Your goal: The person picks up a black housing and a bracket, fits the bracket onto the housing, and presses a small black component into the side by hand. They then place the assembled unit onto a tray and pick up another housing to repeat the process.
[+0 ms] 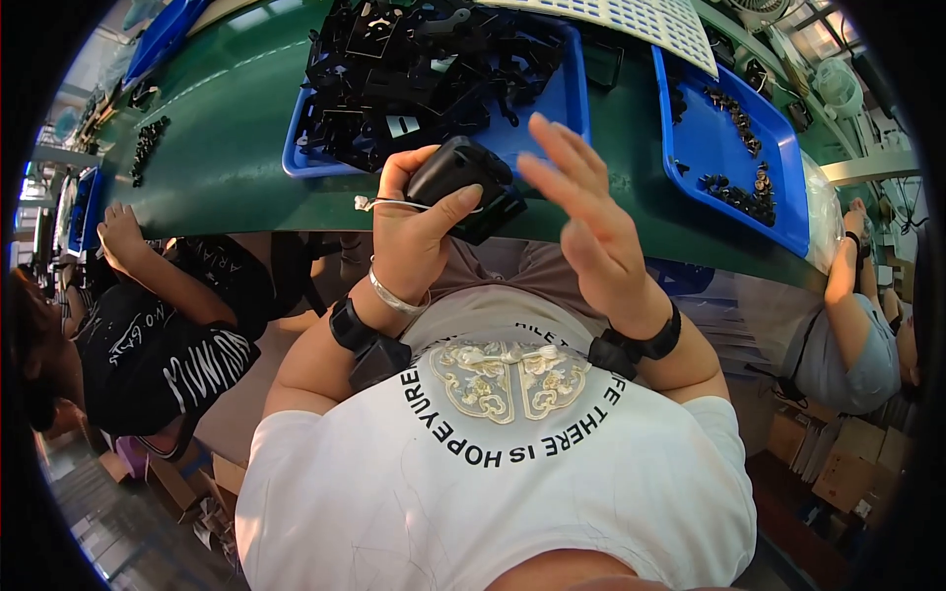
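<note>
My left hand [409,231] is closed around a black plastic housing [455,169] with rounded edges, held above the near edge of the table. A thin white cable [394,203] runs across that hand's fingers and ends in a small plug on its left. A flat black piece [491,219] shows under the housing; whether it is attached, I cannot tell. Just to the right, my right hand [599,222] is raised with fingers apart and nothing in them. Beyond both hands, a blue tray [537,123] bears a heap of black brackets [394,84].
A second blue tray [711,143] at the right holds small dark and brassy parts. Small black pieces [150,148] lie on the green table [232,128] at the left. A white perforated sheet [650,25] is at the back. Other people's arms [163,276] rest at both sides.
</note>
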`<action>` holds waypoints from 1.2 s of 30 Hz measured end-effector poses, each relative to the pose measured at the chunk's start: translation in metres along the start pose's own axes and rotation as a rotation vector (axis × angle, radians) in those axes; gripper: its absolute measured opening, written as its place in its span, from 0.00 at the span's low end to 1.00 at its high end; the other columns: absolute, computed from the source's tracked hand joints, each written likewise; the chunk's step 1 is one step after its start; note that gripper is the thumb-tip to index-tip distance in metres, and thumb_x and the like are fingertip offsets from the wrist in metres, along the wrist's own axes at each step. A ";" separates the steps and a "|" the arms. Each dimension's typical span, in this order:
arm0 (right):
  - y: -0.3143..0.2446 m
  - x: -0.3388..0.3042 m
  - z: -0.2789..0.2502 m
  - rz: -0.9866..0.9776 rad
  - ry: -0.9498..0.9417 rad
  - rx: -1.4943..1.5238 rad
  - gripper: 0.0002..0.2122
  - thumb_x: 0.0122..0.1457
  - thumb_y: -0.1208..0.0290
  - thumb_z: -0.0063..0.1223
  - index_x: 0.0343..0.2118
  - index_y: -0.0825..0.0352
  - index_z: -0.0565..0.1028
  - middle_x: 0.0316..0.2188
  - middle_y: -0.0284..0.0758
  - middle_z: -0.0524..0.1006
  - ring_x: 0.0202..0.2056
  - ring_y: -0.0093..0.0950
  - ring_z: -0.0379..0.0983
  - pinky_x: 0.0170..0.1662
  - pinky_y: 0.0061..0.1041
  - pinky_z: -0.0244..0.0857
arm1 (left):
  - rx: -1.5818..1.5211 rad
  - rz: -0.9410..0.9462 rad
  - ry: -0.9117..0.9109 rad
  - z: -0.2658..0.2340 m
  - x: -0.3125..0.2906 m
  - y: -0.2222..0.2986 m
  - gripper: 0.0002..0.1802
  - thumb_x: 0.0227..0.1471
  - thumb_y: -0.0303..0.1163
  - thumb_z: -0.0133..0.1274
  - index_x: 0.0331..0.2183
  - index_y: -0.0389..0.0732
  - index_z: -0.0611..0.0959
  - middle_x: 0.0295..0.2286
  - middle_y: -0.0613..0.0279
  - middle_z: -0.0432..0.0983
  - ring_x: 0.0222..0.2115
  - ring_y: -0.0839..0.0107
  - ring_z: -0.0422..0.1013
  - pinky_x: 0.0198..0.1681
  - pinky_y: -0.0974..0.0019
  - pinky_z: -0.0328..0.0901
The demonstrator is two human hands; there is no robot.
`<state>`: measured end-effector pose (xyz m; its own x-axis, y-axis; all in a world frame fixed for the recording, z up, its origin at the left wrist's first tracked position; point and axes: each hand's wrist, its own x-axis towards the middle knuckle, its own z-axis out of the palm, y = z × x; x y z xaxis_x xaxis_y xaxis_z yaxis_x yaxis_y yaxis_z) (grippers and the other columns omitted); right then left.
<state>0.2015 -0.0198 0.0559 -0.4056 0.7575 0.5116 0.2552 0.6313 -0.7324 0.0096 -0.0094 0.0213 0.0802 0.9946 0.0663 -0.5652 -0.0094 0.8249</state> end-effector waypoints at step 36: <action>-0.012 0.000 0.027 -0.028 -0.179 -0.059 0.27 0.63 0.53 0.33 0.56 0.73 0.60 0.61 0.43 0.52 0.63 0.38 0.41 0.62 0.35 0.37 | 0.124 0.090 0.056 0.004 0.001 -0.003 0.24 0.42 0.20 0.61 0.41 0.38 0.68 0.36 0.59 0.72 0.37 0.75 0.71 0.40 0.73 0.67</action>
<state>0.1746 -0.0314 0.0523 -0.5613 0.7013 0.4395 0.2908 0.6643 -0.6885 0.0150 -0.0092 0.0208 -0.0137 0.9933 0.1146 -0.4625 -0.1079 0.8800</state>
